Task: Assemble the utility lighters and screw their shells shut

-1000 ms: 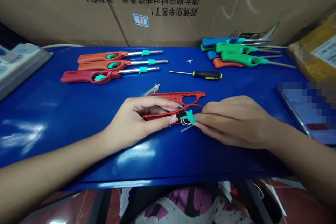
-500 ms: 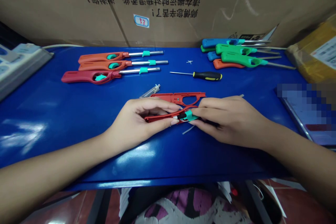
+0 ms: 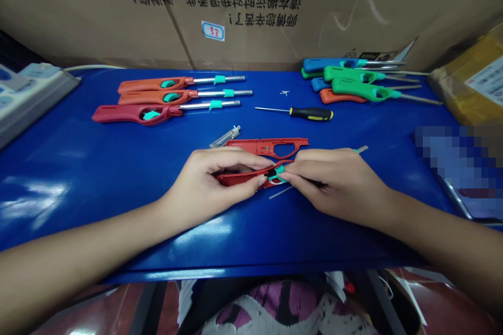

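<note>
The red shell (image 3: pixel 236 178) in my grip is smooth plastic; beneath it the tabletop (image 3: pixel 251 248) is glossy, beyond, the cardboard (image 3: pixel 251 44) matt.

Red shell half (image 3: pixel 234 177) with teal trigger (image 3: pixel 279 170)
The shell stretches left to right, partly hidden; the trigger sits beside a black piece (image 3: pixel 272 172); thin white wire (image 3: pixel 274 181) curves just below.

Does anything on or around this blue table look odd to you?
Yes: the printing on the cardboard behind the table is upside down. Also, the lighters at right lie heaped and crossing, unlike the neat row at left.
</note>
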Available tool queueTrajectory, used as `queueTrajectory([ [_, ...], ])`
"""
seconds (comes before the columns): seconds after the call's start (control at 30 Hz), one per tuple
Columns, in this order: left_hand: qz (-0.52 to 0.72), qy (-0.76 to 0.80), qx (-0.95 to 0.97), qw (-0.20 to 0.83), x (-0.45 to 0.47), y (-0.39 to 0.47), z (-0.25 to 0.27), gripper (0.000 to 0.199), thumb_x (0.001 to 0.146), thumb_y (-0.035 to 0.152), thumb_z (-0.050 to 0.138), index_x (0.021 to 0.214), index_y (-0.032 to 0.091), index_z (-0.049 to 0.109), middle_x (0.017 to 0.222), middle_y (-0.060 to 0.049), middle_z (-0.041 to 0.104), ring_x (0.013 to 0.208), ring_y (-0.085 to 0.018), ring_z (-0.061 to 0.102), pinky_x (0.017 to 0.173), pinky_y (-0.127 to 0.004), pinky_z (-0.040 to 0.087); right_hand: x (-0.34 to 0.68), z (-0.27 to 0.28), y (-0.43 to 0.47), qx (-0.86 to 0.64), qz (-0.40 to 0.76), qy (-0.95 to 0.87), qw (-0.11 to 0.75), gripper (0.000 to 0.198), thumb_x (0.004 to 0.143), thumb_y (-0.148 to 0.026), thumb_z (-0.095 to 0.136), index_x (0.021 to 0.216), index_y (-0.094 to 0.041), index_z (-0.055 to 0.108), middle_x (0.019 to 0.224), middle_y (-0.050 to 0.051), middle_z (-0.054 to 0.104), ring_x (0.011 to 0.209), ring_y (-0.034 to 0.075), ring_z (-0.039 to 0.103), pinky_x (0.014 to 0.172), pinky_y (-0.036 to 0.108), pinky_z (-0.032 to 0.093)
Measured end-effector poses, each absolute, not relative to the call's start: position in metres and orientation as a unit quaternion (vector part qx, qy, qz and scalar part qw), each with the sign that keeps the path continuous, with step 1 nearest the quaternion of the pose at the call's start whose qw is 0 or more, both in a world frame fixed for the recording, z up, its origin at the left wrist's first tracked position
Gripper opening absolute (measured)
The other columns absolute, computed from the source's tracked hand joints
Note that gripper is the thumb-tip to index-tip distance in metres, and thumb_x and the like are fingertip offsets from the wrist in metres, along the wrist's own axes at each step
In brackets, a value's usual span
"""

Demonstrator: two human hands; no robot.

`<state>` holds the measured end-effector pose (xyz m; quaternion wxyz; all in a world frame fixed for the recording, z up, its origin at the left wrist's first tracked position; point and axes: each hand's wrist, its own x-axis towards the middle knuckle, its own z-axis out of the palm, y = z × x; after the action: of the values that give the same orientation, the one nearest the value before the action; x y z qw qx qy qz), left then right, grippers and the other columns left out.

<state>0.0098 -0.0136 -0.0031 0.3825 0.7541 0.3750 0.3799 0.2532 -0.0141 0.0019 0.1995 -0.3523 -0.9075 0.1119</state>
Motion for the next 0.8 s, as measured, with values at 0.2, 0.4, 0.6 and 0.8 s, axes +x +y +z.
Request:
queueTrajectory([
  [0.2, 0.371, 0.406, 0.698, 0.458, 0.015, -0.016, -0.002, 0.027, 0.08, 0.012, 0.08, 0.107, 0.016, 0.078, 0.103, -0.003, 0.081, 0.09, -0.015, 0.079, 0.084, -0.017, 0.064, 0.25, 0.001, -0.015, -0.371, 0.149, -0.889, 0.223, 0.025, 0.1, -0.025, 0.059, 0.082, -0.017, 0.074, 0.073, 0.0, 0.069, 0.068, 0.011, 0.062, 0.061, 0.026, 0.041],
  [0.4, 0.366, 0.43, 0.66, 0.496, 0.014, -0.014, -0.001, 0.018, 0.081, 0.013, 0.079, 0.099, 0.017, 0.078, 0.1, -0.002, 0.082, 0.084, -0.013, 0.079, 0.079, -0.014, 0.064, 0.254, 0.009, -0.012, -0.349, 0.196, -0.885, 0.236, 0.016, 0.095, -0.017, 0.06, 0.086, -0.016, 0.073, 0.074, 0.0, 0.067, 0.063, 0.009, 0.057, 0.06, 0.023, 0.042],
  [0.6, 0.367, 0.433, 0.639, 0.519, 0.013, -0.012, 0.002, 0.019, 0.081, 0.014, 0.079, 0.1, 0.017, 0.077, 0.098, -0.002, 0.082, 0.084, -0.014, 0.079, 0.078, -0.014, 0.064, 0.266, 0.008, -0.01, -0.298, 0.089, -0.937, 0.16, 0.02, 0.102, -0.023, 0.052, 0.101, -0.018, 0.071, 0.089, 0.003, 0.07, 0.076, 0.014, 0.063, 0.066, 0.027, 0.043],
  [0.8, 0.367, 0.433, 0.643, 0.514, 0.014, -0.012, 0.002, 0.016, 0.081, 0.015, 0.079, 0.097, 0.016, 0.077, 0.097, -0.003, 0.082, 0.086, -0.015, 0.079, 0.08, -0.016, 0.065, 0.268, 0.003, -0.009, -0.265, 0.034, -0.944, 0.194, 0.019, 0.103, -0.026, 0.052, 0.099, -0.019, 0.069, 0.084, 0.0, 0.069, 0.072, 0.012, 0.062, 0.064, 0.026, 0.041],
])
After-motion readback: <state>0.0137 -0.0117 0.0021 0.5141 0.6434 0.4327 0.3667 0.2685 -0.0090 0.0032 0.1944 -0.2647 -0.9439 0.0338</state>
